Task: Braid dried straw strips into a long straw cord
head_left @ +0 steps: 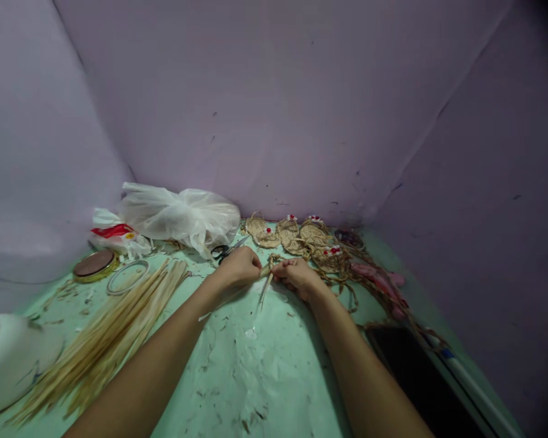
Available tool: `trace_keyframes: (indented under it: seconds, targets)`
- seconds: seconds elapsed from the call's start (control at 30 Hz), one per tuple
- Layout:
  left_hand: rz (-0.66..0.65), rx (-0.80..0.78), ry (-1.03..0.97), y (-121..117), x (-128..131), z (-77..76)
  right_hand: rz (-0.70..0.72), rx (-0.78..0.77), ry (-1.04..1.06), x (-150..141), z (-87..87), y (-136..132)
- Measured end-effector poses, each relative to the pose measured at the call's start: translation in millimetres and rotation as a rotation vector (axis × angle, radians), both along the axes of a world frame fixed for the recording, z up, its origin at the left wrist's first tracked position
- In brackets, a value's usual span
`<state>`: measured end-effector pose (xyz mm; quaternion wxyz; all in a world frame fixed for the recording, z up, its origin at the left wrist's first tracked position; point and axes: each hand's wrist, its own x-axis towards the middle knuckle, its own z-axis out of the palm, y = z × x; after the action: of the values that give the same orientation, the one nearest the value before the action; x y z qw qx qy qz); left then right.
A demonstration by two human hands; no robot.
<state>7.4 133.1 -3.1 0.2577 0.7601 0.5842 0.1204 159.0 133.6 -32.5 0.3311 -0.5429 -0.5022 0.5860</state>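
My left hand (240,266) and my right hand (296,275) meet over the middle of the green surface, fingers pinched on a short piece of plaited straw (265,271). Loose straw ends dangle below it between the hands. Just behind my left hand lies a pair of scissors (228,248) with dark handles. Beyond my right hand sit several woven straw pieces (292,236), some with red and white beads. A long bundle of pale dried straw strips (114,331) lies left of my left forearm.
A white plastic bag (182,213) rests against the wall. At left are a round tin (95,266), a ring of tape (128,277) and a white rounded vessel (13,359). A pink object (379,283) and a flat black object (420,377) lie right. Straw scraps dot the surface.
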Motion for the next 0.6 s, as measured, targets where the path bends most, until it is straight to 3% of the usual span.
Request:
trace_keyframes:
  seconds: [0.1, 0.33, 0.6]
  targets:
    - [-0.029, -0.038, -0.039, -1.8, -2.7, -0.8, 0.001, -0.01, -0.007, -0.9, 2.1, -1.1]
    - [0.055, -0.083, -0.068, -3.1, -1.0, -6.9, -0.013, -0.04, 0.009, -0.7, 2.5, -1.5]
    - [0.028, -0.12, -0.151, -1.5, 0.8, -8.2, -0.026, -0.02, -0.015, -0.6, -1.2, 0.0]
